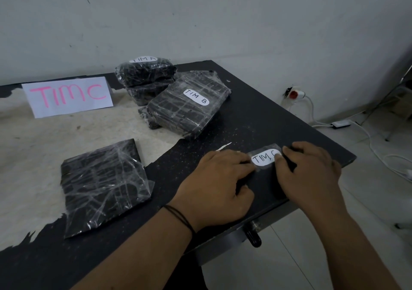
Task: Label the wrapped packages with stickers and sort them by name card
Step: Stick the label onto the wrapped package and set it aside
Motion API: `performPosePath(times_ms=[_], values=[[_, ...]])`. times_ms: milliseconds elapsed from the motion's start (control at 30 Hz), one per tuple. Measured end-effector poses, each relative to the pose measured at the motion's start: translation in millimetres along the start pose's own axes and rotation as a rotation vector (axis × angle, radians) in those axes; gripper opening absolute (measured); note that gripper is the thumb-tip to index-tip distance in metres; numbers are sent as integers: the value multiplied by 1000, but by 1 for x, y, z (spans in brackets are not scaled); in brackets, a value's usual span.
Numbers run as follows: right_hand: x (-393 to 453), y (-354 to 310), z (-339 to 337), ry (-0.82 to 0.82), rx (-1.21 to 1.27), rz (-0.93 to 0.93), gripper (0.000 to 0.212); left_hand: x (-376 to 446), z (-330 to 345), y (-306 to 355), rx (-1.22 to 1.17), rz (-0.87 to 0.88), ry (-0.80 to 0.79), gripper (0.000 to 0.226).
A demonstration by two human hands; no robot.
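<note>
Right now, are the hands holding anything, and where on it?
Yes: the TIM C sticker, under clear tape on the table. Left hand presses its left end; right hand presses its right end, one fingertip over the C.

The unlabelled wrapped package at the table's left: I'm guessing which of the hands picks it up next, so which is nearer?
Left. The left hand lies just right of the unlabelled package; the right hand is farther right, beyond the TIM C sticker both hands touch.
</note>
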State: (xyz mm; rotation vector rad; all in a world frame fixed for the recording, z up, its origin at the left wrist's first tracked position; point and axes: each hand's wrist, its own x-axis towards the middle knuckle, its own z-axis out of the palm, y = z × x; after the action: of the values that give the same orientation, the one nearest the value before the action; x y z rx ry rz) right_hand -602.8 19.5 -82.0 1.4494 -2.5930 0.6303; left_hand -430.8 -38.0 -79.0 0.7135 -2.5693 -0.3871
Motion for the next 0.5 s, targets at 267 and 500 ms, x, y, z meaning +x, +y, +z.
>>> performPosePath(times_ms=[267, 500], values=[[6, 0, -2, 3, 91, -48, 41, 0, 0, 0, 3, -15, -7, 49], [56, 2, -3, -289, 244, -288, 33, 0, -1, 0, 18, -41, -19, 54]])
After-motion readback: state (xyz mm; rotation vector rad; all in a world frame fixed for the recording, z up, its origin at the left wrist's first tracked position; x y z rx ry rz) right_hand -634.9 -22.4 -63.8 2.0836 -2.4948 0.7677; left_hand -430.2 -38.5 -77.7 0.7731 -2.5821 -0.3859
